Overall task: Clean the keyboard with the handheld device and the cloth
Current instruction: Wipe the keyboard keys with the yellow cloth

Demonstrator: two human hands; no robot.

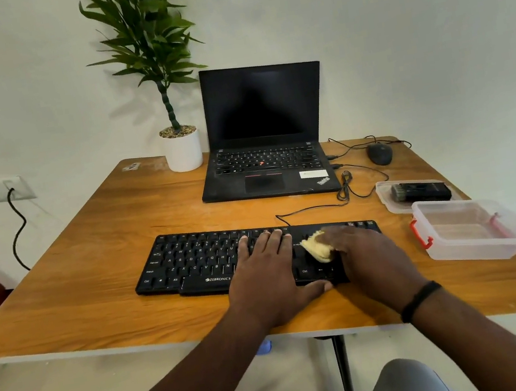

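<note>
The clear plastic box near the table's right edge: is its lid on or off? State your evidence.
Off. The box stands open-topped, and its lid lies behind it on the table, carrying a dark handheld device.

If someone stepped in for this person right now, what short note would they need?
Left hand: open, flat on the keyboard, steadying it.
Right hand: presses the yellow cloth on the keyboard's right part, fingers blurred.
Handheld device: lying in the box lid on the right; an open box stands nearer.
Done: cannot tell how much is cleaned.
Left: wipe the rest of the keys, then put the cloth away.
</note>
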